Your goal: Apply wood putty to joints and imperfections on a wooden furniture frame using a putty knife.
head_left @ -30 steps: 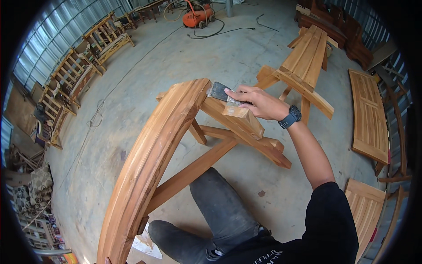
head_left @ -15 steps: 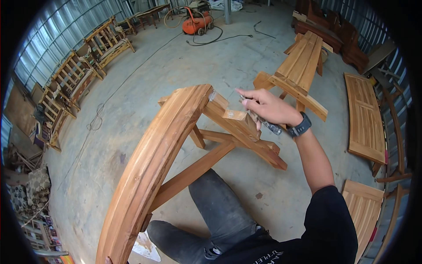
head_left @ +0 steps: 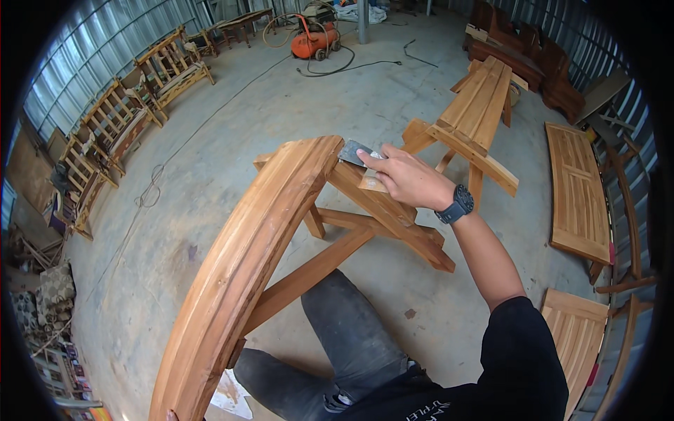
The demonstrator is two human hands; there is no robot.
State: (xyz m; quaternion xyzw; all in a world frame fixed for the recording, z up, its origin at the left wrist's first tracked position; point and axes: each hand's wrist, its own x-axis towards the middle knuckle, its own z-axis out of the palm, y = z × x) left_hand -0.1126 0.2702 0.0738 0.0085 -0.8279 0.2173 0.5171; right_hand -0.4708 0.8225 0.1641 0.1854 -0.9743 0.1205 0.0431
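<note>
A wooden bench with a long plank top stands before me, its far end raised on crossed leg beams. At that end my right hand is closed on a putty knife. The knife's flat grey blade lies against the end of the top, my index finger pressing along it; its handle is hidden in my palm. Just under the hand a pale cut block sits on the leg frame. Of my left hand only a fingertip shows, touching the near end of the top; its other fingers are hidden.
A second bench stands ahead to the right. Slatted wooden panels line the right wall. An orange air compressor with hoses stands at the back. Wooden chair frames line the left wall. A stained paper lies by my knee.
My right hand has moved slightly left and turned, bringing the putty knife's blade down from the air onto the bench's far end. The bench looks unmoved.
</note>
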